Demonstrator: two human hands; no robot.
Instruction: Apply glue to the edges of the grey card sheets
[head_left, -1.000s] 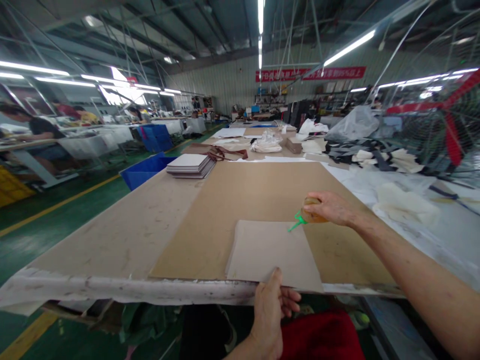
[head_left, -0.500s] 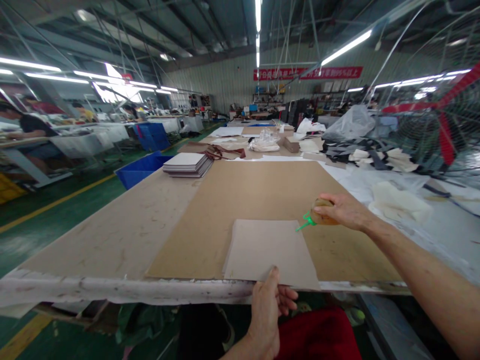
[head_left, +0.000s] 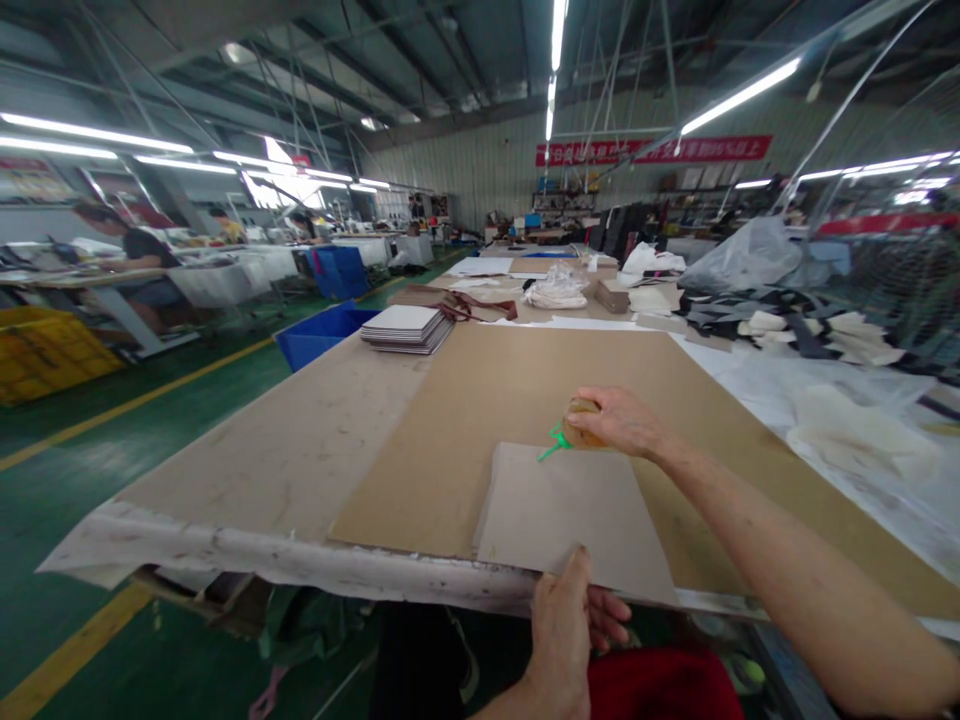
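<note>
My right hand [head_left: 619,415] is wrapped round a squeeze bottle [head_left: 583,424] of amber liquid, tilted so its green nozzle [head_left: 556,443] points down to the left. The nozzle tip is over the far edge of a small stack of greyish cardboard sheets [head_left: 574,515]; whether it touches I cannot tell. At the stack's near edge my left hand [head_left: 566,630] rests its thumb on the top sheet, with the other fingers below the edge, partly hidden. Beneath the stack lies a large brown board [head_left: 450,450], its near side along the table edge.
A pile of pale boards [head_left: 405,330] and brown straps [head_left: 480,305] lie at the far left of the table [head_left: 262,450]. Beyond the table's left edge is a blue bin [head_left: 311,335]. Plastic bags and dark scraps [head_left: 780,315] cover the right side. A seated person [head_left: 142,250] works at far left.
My right hand has carried the bottle leftward along the far edge of the top sheet. My left hand keeps its hold at the near edge. The whole view has shifted slightly.
</note>
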